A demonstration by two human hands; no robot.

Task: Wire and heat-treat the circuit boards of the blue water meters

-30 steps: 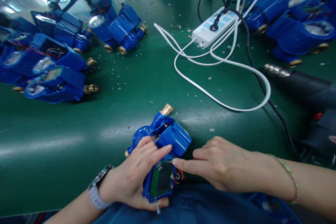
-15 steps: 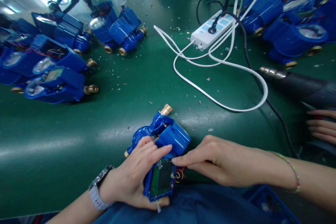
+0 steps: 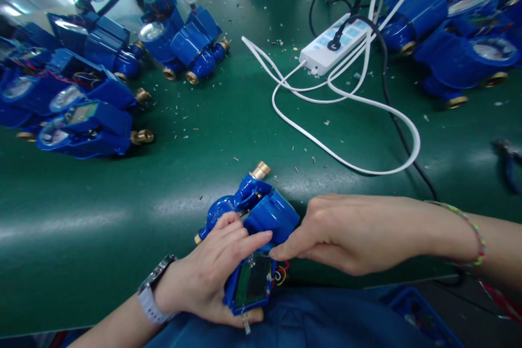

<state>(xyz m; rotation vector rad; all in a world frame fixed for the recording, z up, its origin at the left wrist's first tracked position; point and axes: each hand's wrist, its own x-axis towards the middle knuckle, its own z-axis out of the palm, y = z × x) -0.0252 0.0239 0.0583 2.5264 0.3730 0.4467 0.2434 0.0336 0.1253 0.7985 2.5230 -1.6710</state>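
A blue water meter (image 3: 273,216) with brass pipe ends lies tilted on the green table's near edge. Its open housing shows a dark display board (image 3: 255,281), with thin red, yellow and white wires (image 3: 281,272) coming out at the right side. My left hand (image 3: 218,269) is wrapped round the housing from the left, thumb under its lower end and fingers across the top. At the board's upper right corner, my right hand (image 3: 334,234) has its index fingertip pressed down, the other fingers curled under. Whatever sits beneath that fingertip is hidden.
More blue water meters (image 3: 87,128) crowd the left, with others (image 3: 468,60) at the right. A white power strip (image 3: 334,46) with looping white cord and black cables lies at the back. Pliers (image 3: 509,163) rest at the right edge. Small scraps dot the green table (image 3: 183,185).
The heat gun and another hand at the right have left view, and pliers now show there. My right hand has shifted slightly, its fingertip still at the board's corner. My left hand keeps its hold.
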